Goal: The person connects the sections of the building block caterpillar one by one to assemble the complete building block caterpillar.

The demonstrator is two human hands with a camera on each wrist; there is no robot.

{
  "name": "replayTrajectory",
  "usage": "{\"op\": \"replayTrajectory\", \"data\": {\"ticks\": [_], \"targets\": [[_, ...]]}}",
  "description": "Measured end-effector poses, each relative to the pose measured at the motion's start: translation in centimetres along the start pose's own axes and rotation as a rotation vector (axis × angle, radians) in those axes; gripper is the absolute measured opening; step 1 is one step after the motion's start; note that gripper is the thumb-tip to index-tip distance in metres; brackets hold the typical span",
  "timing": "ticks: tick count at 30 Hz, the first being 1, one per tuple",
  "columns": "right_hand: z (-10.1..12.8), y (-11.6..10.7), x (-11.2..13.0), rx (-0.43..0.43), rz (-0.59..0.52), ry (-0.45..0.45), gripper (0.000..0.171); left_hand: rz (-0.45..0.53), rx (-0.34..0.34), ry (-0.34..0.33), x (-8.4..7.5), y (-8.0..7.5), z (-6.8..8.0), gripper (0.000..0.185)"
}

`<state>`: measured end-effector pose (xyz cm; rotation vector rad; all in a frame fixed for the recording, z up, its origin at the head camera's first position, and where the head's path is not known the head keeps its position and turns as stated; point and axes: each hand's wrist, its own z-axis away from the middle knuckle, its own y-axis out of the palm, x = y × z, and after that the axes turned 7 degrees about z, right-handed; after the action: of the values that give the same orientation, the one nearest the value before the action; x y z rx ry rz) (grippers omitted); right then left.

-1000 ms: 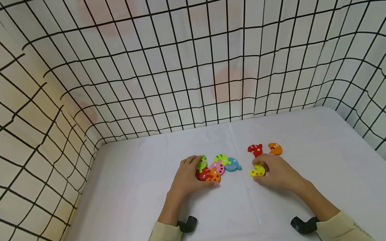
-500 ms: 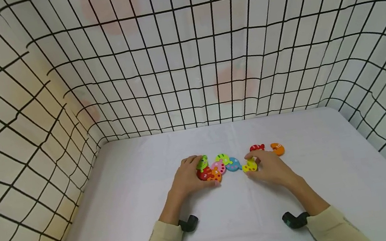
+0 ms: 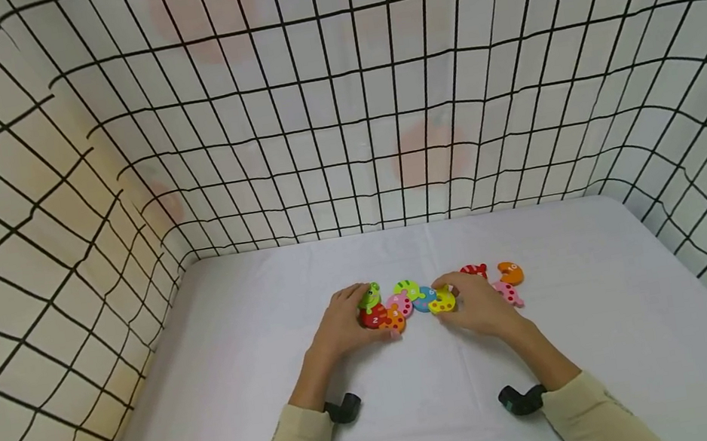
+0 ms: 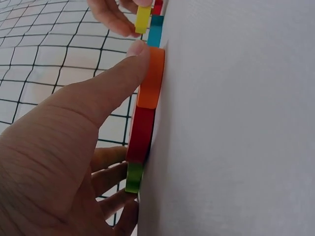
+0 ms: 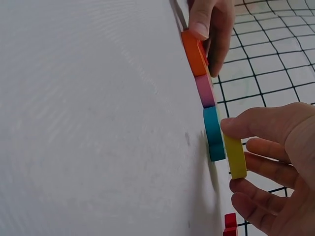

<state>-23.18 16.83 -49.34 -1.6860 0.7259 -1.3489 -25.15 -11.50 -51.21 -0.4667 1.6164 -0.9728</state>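
Note:
A chain of colourful caterpillar puzzle pieces lies on the white table. My left hand [image 3: 340, 325] holds its left end, the thumb against the orange spotted piece [image 4: 151, 78] and fingers by the green head piece [image 3: 372, 297], with the red piece [image 3: 373, 318] marked 2 between. Farther right in the chain come a pink piece [image 3: 401, 305], a lime striped piece [image 3: 406, 289] and a blue piece [image 5: 212, 129]. My right hand [image 3: 478, 306] pinches a yellow puzzle piece [image 5: 235, 155] between thumb and fingers. In the right wrist view it sits higher than the blue one, overlapping its edge.
Right of my right hand lie a red striped piece [image 3: 474, 271], an orange piece [image 3: 511, 273] and a pink spotted piece [image 3: 508, 294]. A black wire grid [image 3: 339, 124] over white cloth stands behind and beside the table [image 3: 416, 409].
My right hand has carried the yellow piece leftward to the blue piece, uncovering the pink spotted piece on the right. The left hand has stayed on the chain's left end.

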Motion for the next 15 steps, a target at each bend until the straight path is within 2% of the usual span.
{"op": "replayTrajectory", "data": {"ticks": [15], "targets": [[-0.04,0.32,0.01,0.035,0.008,0.043,0.048,0.001,0.014,0.012,0.24,-0.01,-0.23,0.102]]}}
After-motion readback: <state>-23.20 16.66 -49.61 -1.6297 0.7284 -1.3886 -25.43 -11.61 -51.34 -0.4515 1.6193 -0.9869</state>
